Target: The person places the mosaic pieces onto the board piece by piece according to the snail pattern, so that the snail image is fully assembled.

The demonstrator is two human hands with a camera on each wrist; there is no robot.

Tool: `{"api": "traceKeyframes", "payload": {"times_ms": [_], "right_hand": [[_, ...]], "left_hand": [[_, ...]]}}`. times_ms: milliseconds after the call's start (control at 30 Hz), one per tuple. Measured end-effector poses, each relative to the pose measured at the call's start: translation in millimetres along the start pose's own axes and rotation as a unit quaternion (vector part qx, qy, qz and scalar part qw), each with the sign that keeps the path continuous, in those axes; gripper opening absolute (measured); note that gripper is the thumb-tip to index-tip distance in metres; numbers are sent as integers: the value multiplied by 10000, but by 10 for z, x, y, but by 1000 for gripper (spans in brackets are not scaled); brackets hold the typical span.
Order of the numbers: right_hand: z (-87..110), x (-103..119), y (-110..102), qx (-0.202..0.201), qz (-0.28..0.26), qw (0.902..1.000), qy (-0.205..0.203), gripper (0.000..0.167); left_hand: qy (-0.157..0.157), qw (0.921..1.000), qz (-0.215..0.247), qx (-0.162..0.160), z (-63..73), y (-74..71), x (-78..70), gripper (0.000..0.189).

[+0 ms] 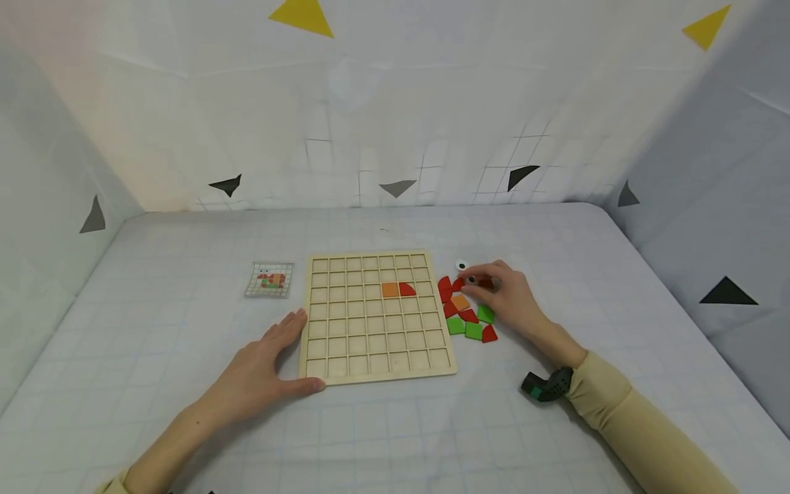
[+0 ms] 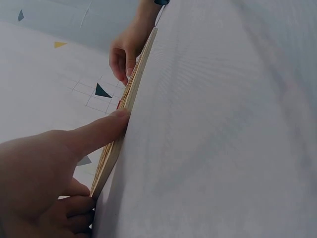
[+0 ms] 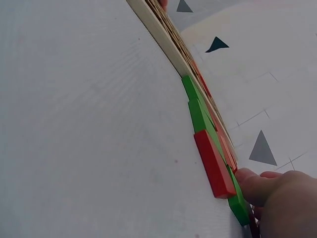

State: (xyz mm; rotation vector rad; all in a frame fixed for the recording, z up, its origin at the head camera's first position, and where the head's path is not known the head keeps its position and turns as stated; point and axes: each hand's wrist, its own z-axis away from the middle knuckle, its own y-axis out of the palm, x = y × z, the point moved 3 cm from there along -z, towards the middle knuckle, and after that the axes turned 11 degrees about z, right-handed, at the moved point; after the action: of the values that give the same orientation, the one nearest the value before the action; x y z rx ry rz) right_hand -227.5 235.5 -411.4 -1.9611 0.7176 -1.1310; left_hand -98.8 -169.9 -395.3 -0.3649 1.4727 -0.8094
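A wooden grid board [image 1: 358, 329] lies on the table, with an orange square tile [image 1: 390, 289] and a red quarter-circle tile [image 1: 407, 289] set in adjoining cells. My left hand [image 1: 256, 374] rests at its near left corner, thumb extended along the front edge and fingers against the left edge. To the right of the board, my right hand [image 1: 512, 295] pinches a red tile [image 1: 457, 285] between thumb and index fingertips. Around it lie several loose pieces, among them green tiles [image 1: 473, 331], red tiles [image 1: 489, 334] and an orange tile [image 1: 460, 302].
A small pattern card [image 1: 269, 280] with a coloured picture on a grid lies left of the board. A white round eye piece [image 1: 461, 265] lies beyond my right fingertips; another eye piece [image 1: 472, 280] is partly under that hand. White cloth walls stand behind and beside the table.
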Motion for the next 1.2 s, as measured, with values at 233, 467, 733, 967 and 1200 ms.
{"api": "traceKeyframes", "payload": {"times_ms": [233, 467, 733, 967, 1200], "right_hand": [[-6, -15, 6, -69, -65, 9999, -44, 27], [-4, -8, -7, -142, -64, 9999, -40, 27], [23, 204, -91, -273, -299, 9971, 643, 24], [-60, 582, 79, -54, -811, 9956, 459, 21], [-153, 845, 336, 93, -979, 9950, 146, 20]], "left_hand": [[-9, 10000, 32, -2, 1, -2, 6, 113], [-23, 10000, 32, -21, 3, -5, 7, 113], [-53, 10000, 34, 3, -3, -8, 1, 113], [-43, 10000, 46, 5, 0, -16, 6, 113], [-26, 9999, 113, 3, 8, 1, -2, 113]]}}
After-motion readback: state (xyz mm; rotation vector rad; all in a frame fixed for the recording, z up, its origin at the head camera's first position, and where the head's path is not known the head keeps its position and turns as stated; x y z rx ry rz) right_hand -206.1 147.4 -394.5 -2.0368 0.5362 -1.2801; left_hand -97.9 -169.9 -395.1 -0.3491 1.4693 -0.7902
